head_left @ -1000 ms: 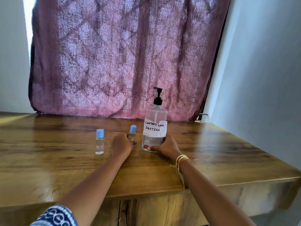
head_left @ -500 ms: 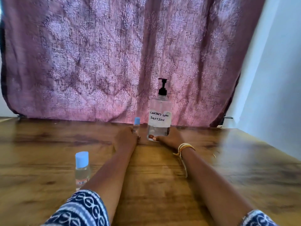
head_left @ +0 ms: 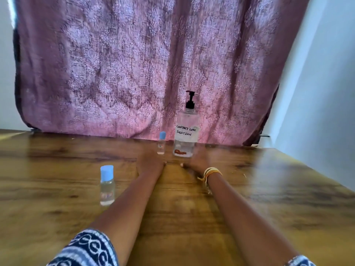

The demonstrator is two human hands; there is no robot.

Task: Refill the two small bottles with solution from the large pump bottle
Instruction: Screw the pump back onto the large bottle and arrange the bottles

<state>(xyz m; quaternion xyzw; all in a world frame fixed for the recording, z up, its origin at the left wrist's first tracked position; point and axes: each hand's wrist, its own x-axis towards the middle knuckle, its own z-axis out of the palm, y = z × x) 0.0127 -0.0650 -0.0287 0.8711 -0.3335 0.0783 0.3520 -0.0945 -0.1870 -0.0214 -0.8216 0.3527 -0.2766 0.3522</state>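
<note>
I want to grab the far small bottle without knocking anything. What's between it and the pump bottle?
Nothing: the head view shows only bare table between the far small bottle and the pump bottle.

Daylight comes through the pink curtain [head_left: 134, 70] from behind, so it glows and the desk [head_left: 57, 150] picks up soft glare along its far edge. Whole frame is kinda smeared, both hands especially. Wide-angle bends the wall [head_left: 326, 93] at the right edge.
</note>
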